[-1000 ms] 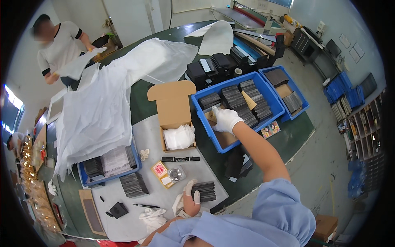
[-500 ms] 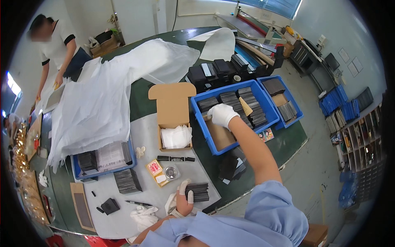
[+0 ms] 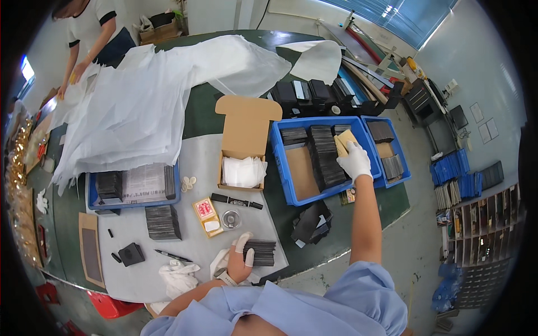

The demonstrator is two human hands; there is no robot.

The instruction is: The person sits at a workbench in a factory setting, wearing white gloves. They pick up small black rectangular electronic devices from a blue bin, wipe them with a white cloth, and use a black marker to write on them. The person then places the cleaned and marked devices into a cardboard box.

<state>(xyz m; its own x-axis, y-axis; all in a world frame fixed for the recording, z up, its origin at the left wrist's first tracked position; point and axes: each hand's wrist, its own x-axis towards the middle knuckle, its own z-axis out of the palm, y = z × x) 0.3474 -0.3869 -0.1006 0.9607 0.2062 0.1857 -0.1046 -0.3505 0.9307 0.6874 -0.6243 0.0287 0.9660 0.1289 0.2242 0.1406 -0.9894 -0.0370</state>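
Note:
My left hand (image 3: 240, 261), with white covers on some fingers, is closed round a stack of thin dark plates (image 3: 261, 252) held low over the white sheet. My right hand (image 3: 356, 161), in a white glove, reaches into the right part of a blue tray (image 3: 295, 193). Its fingers are closed at a tan card (image 3: 345, 140), and the fingertips are partly hidden. Beside it runs a long row of dark plates (image 3: 322, 154). A shorter row (image 3: 293, 135) lies at the tray's back left, and bare brown lining shows in front of that.
An open cardboard box (image 3: 244, 179) with white packets stands left of the tray. A marker (image 3: 236, 201), round glass dish (image 3: 230, 219) and another plate stack (image 3: 163, 223) lie on the white sheet. A second blue tray (image 3: 403, 177) adjoins on the right. A co-worker (image 3: 92, 33) stands far left.
My right hand has moved from the tray's left side to the tan card on the right. The long plate row stands further left. My left hand still holds its stack.

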